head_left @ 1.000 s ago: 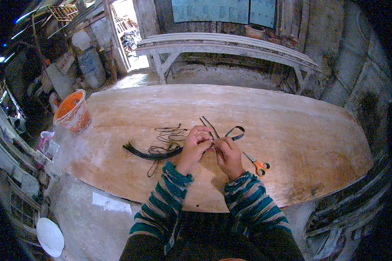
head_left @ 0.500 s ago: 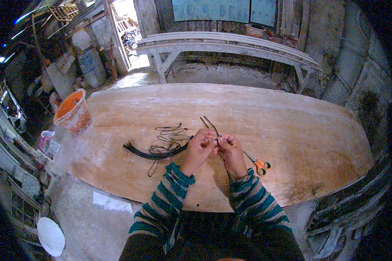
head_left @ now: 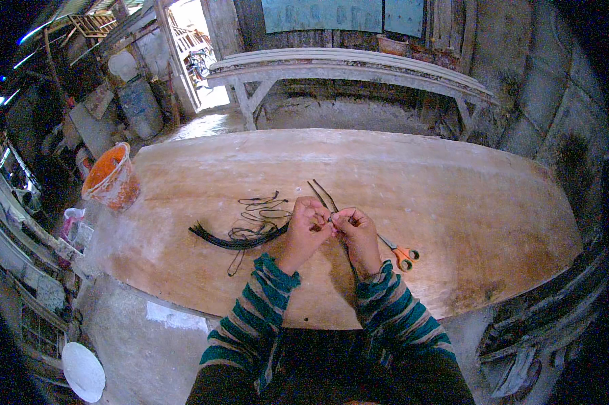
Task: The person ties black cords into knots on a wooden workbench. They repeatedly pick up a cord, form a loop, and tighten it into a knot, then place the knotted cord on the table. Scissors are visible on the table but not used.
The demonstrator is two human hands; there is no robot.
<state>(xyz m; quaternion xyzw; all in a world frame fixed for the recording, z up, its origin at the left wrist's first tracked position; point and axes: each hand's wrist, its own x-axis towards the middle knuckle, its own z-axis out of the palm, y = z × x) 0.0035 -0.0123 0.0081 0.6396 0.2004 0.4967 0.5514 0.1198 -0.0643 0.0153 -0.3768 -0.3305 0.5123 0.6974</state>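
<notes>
A thin dark strip (head_left: 322, 194) is pinched between the closed fingers (head_left: 323, 223) of the left hand (head_left: 306, 228) and right hand (head_left: 353, 229), its long axis running away and leftward above the wooden worktop (head_left: 453, 202). Dark strips (head_left: 247, 226) are piled just left, orange-handled scissors (head_left: 399, 253) just right. An orange bucket (head_left: 112, 177) is set at the left end. A grey bench (head_left: 345, 64) is seen beyond.

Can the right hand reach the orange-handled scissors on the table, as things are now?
Probably yes. The scissors lie on the wooden table just to the right of the right hand, with bare wood between them. But that hand and the left hand are both pinching thin dark strips.
</notes>
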